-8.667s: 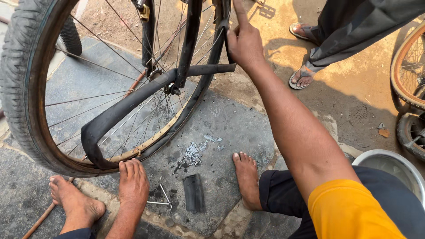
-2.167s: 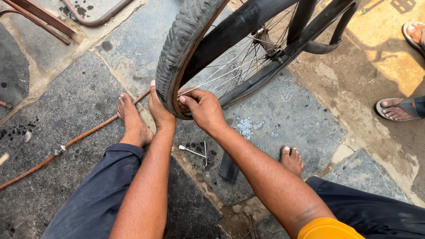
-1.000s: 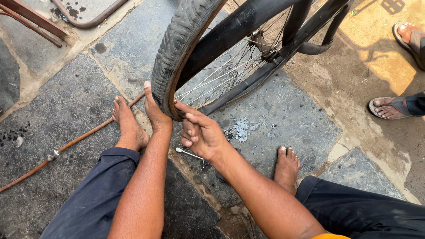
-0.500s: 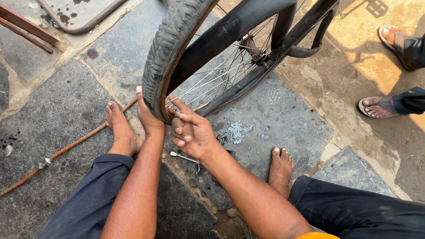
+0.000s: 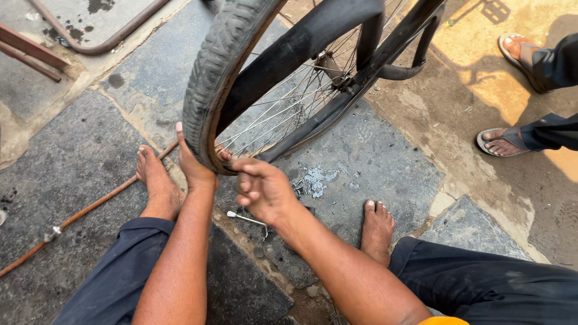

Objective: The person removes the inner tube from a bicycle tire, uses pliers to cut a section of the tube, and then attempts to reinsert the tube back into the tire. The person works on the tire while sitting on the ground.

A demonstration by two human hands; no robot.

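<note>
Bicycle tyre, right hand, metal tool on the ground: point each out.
bicycle tyre [image 5: 208,90], head view, on its outer tread.
right hand [image 5: 264,191], head view, on its back.
metal tool [image 5: 245,218], head view, on its shaft.

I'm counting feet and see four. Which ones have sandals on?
The two feet at the right edge, upper and lower, wear sandals; they belong to someone standing nearby. The two feet beside the tyre are bare.

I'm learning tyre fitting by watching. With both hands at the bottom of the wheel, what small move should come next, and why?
Probably press the tyre edge in over the rim with the right hand. The left hand already braces the tyre from outside, the right hand's fingertips sit at the rim's inner edge, and the inner tube hangs loose above.
</note>
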